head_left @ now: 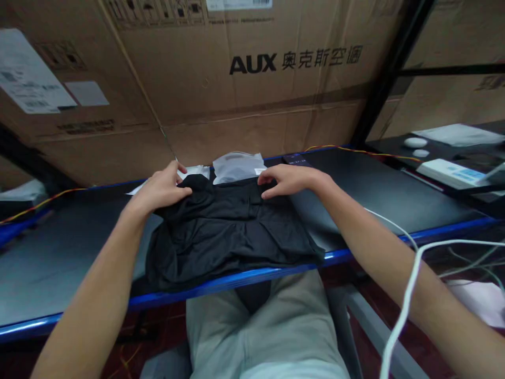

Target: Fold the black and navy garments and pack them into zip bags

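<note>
A black cloth garment [236, 226] lies folded and wrinkled across the front of the table, its near side along the blue edge. Its exact kind I cannot make out. My left hand [160, 188] is closed on its upper left corner, where the cloth bunches up by the thumb. At the upper right part of the garment, my right hand [290, 180] rests with thumb and forefinger apart in a curve, touching the cloth. A small white label shows by that forefinger. Behind the garment lies a whitish translucent plastic bag [236, 164], partly covered by it.
Large cardboard boxes [244, 100] stand behind the table [394, 184]. A dark phone-like device [296, 159] lies beyond my right hand. White cables [412, 279] hang at the right, in front of my forearm. A black shelf frame [384, 87] holds white items.
</note>
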The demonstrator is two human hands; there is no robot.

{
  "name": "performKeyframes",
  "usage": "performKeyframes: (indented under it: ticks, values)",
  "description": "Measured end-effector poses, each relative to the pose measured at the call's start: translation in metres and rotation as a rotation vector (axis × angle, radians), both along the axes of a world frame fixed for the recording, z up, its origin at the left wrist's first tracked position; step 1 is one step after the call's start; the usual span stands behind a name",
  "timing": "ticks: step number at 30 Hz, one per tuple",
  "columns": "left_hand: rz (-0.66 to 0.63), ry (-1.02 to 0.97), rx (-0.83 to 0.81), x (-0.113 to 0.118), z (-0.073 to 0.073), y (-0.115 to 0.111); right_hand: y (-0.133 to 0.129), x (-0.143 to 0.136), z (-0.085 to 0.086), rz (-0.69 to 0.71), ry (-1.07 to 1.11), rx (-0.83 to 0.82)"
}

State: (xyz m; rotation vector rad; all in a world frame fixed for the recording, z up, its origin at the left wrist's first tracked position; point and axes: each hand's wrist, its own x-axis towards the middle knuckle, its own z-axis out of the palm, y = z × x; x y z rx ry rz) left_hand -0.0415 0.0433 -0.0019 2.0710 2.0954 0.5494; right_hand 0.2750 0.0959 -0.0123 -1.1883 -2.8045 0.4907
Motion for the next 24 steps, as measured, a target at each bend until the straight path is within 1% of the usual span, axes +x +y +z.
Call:
performKeyframes:
  ticks: [1, 2, 3, 5, 6, 7, 8, 9, 10, 12, 13, 15, 17, 19, 22, 24]
  values:
    - [-0.029, -0.093, -0.021, 0.004, 0.001, -0.004, 0.0, 0.0, -0.001, 0.005, 0.004, -0.009]
    - [-0.102, -0.222, -0.063, 0.01, 0.003, -0.009, 0.001, -0.001, -0.003, 0.012, 0.01, -0.019]
    - [-0.212, -0.369, -0.126, 0.018, 0.004, -0.015, 0.001, -0.001, -0.004, 0.018, 0.012, -0.029]
    - [-0.509, -0.613, -0.247, 0.032, 0.007, -0.026, 0.002, -0.002, -0.006, 0.025, 0.0, -0.039]
    - [-0.619, -0.669, -0.272, 0.038, 0.008, -0.03, 0.002, -0.002, -0.006, 0.027, -0.008, -0.037]
    - [-0.68, -0.685, -0.26, 0.043, 0.008, -0.032, 0.003, -0.002, -0.007, 0.029, -0.017, -0.032]
    - [-0.698, -0.656, -0.229, 0.045, 0.007, -0.032, 0.003, -0.003, -0.007, 0.033, -0.024, -0.026]
    - [-0.672, -0.584, -0.173, 0.046, 0.005, -0.03, 0.003, -0.003, -0.008, 0.034, -0.03, -0.022]
    - [-0.616, -0.48, -0.109, 0.044, 0.002, -0.027, 0.002, -0.003, -0.008, 0.034, -0.033, -0.019]
    - [-0.466, -0.231, -0.007, 0.039, -0.005, -0.017, 0.001, -0.003, -0.008, 0.031, -0.041, -0.017]
    - [-0.391, -0.12, 0.017, 0.036, -0.009, -0.013, 0.001, -0.004, -0.007, 0.032, -0.045, -0.017]
    - [-0.287, 0.005, -0.022, 0.032, -0.017, -0.007, 0.0, -0.004, -0.007, 0.032, -0.047, -0.017]
    - [-0.259, 0.008, -0.1, 0.034, -0.023, -0.005, -0.001, -0.004, -0.007, 0.036, -0.047, -0.015]
    - [-0.281, -0.07, -0.132, 0.039, -0.027, -0.005, -0.001, -0.004, -0.007, 0.038, -0.044, -0.012]
    - [-0.316, -0.227, -0.116, 0.043, -0.027, -0.005, -0.001, -0.003, -0.006, 0.056, -0.042, -0.008]
    - [-0.277, -0.277, -0.073, 0.04, -0.024, -0.003, 0.0, -0.002, -0.005, 0.069, -0.036, -0.016]
